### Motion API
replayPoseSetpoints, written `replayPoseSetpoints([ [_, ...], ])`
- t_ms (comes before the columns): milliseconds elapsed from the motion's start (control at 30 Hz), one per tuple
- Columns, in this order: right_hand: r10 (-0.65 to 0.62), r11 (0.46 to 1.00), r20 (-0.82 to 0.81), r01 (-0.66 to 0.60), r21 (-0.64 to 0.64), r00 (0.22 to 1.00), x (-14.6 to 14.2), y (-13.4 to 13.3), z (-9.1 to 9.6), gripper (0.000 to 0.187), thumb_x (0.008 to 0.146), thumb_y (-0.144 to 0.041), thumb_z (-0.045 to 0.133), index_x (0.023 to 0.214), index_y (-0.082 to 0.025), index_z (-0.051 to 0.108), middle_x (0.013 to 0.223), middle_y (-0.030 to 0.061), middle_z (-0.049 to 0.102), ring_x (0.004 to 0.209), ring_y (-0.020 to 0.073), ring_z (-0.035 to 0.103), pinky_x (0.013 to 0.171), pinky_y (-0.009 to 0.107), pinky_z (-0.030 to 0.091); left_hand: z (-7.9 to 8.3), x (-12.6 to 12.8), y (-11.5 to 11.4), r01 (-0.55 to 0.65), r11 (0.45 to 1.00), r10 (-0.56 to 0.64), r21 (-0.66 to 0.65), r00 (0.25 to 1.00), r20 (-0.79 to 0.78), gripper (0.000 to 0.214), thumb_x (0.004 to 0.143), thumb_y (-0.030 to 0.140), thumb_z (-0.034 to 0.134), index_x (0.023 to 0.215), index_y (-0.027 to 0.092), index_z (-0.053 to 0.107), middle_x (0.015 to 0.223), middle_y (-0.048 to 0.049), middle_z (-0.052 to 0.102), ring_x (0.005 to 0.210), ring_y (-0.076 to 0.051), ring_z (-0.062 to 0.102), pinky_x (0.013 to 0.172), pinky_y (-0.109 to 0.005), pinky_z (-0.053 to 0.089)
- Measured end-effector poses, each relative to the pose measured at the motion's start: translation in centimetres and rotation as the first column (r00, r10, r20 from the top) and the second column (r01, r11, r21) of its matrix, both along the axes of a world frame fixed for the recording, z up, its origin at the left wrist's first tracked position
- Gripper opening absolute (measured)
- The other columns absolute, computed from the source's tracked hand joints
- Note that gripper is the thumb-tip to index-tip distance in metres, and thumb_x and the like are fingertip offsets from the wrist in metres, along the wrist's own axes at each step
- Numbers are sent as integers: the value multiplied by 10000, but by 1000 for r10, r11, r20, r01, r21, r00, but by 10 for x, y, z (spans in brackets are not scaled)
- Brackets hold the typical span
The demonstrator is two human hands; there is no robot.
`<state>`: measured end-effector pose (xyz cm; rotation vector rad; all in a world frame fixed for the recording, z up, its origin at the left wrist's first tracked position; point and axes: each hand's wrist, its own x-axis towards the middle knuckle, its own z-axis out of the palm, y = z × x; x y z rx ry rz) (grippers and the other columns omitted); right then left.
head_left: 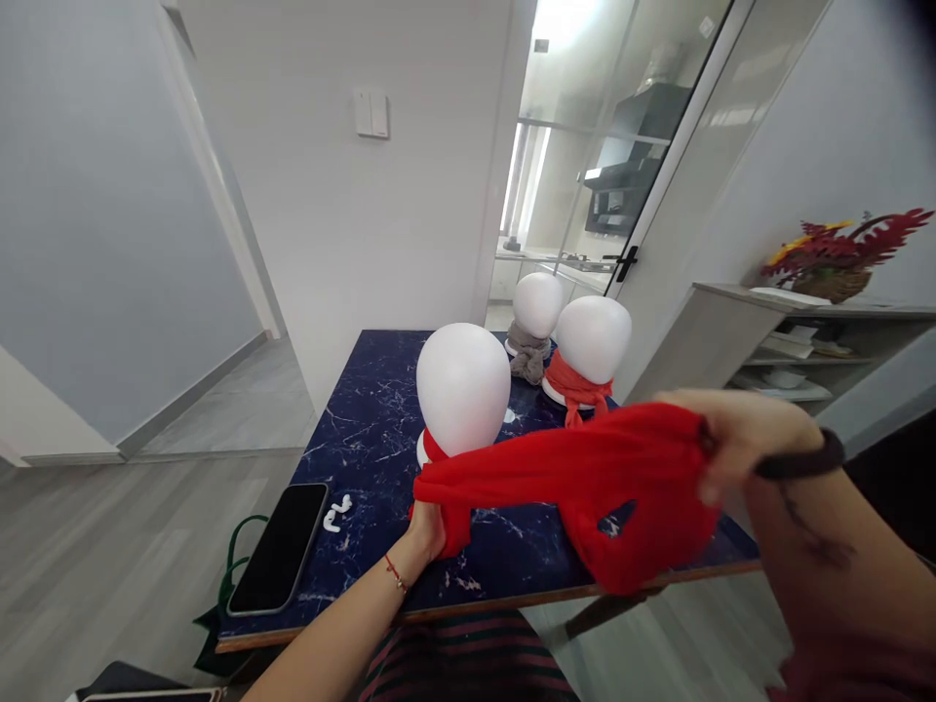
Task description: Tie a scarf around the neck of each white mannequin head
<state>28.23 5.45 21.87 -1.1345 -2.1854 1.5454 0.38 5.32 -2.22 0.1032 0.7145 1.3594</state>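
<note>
A bright red scarf (526, 470) is wrapped around the neck of the nearest white mannequin head (463, 388) and stretches off to the right. My left hand (428, 531) is closed on the scarf just below this head, its fingers mostly hidden by the cloth. Out to the right, my right hand (735, 439), slightly blurred, grips the far part of the scarf and holds it raised. Some of the cloth hangs in a loop beneath that hand, past the table's front edge.
Behind stand two more white heads, one with a grey scarf (527, 353), one with a coral scarf (577, 388). A phone (279, 549) and white earbuds (336, 513) lie at the left of the dark blue marbled table (372, 390). A shelf (738, 317) stands at right.
</note>
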Motion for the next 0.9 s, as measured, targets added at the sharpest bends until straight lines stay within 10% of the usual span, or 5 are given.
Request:
replayPoseSetpoints([
  [167,124,917,59,-137,375,991,-97,75,78,98,706,-150,680,802,-129,680,664,-14,625,588,68,561,542,158,449,-6,-5,3,104,992,-112,-76,988,-104,324,851,406,523,796,111,646,577,-68,645,472,-151,566,470,-250,435],
  [300,40,782,-62,7,624,997,-161,149,85,142,767,-48,567,859,-109,655,628,-21,568,547,52,475,504,159,385,-6,-6,4,150,986,-157,-69,979,-130,359,842,458,532,785,117,631,559,-63,634,441,-135,538,436,-233,391],
  [533,-190,824,25,145,547,982,-194,243,9,128,737,-75,574,819,-95,669,558,-24,539,500,62,436,456,172,321,0,-6,4,194,967,-220,-165,962,-159,316,831,421,562,736,125,618,545,-44,636,442,-128,539,440,-225,385],
  [900,-627,749,240,488,449,741,-96,247,-114,110,730,-142,631,639,-81,643,466,22,518,509,114,482,493,220,346,3,-9,3,218,964,-241,-155,959,-147,333,773,447,641,712,120,635,574,-46,642,451,-123,524,444,-234,381],
])
